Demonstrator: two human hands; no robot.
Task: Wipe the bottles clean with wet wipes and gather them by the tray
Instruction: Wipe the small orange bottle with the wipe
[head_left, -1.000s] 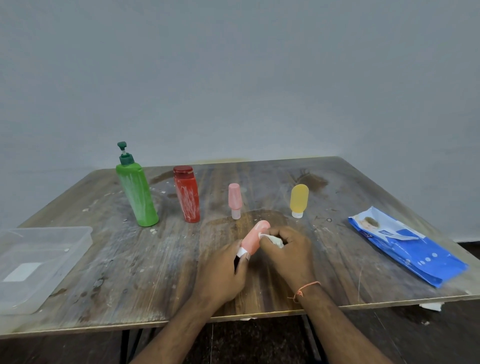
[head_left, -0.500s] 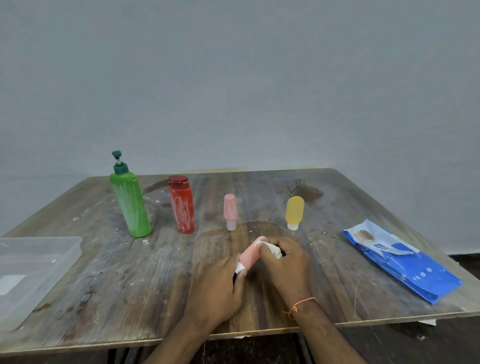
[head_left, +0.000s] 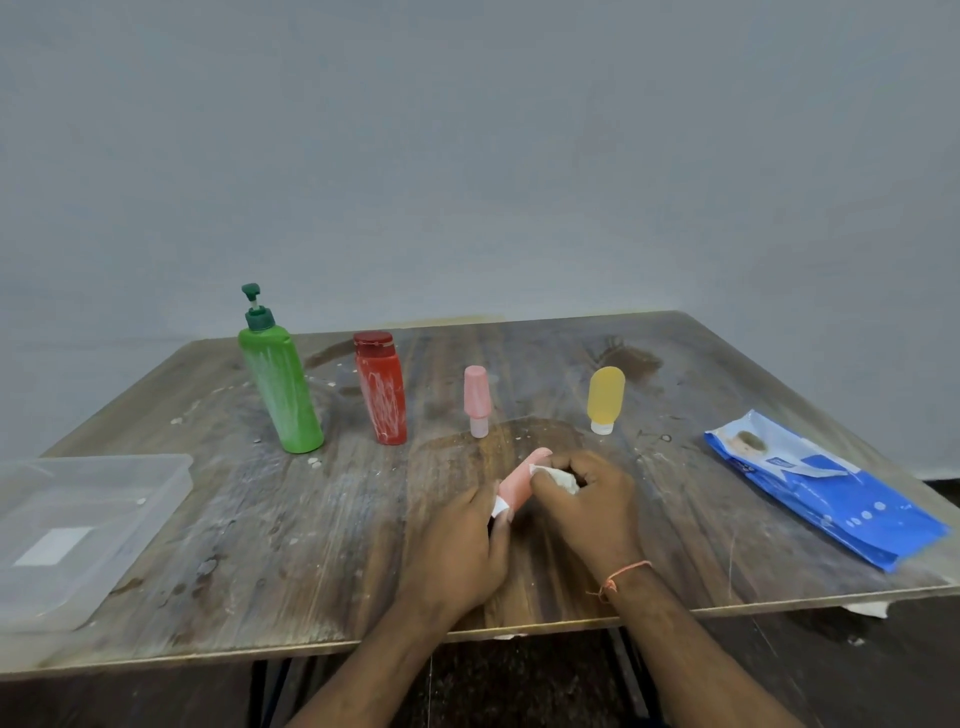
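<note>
My left hand (head_left: 460, 545) grips the white cap end of a small salmon-pink bottle (head_left: 519, 480), tilted above the table's middle. Pressed against the bottle's side is a crumpled white wet wipe (head_left: 558, 477), held in my right hand (head_left: 592, 506). Behind them stand a smeared green pump bottle (head_left: 283, 389), a smeared red bottle (head_left: 382, 397), a small pink bottle (head_left: 477, 400) and a small yellow bottle (head_left: 604, 397), all upright in a row. The clear plastic tray (head_left: 171, 480) lies at the table's left edge.
A blue pack of wet wipes (head_left: 826, 493) lies at the right side of the worn wooden table (head_left: 311, 545). A grey wall stands right behind the table. A white scrap (head_left: 865, 608) hangs under the front right edge.
The view has shifted a little, so everything sits lower in the frame. My right hand with the wipe has slid slightly along the pink bottle; the standing bottles have not moved.
</note>
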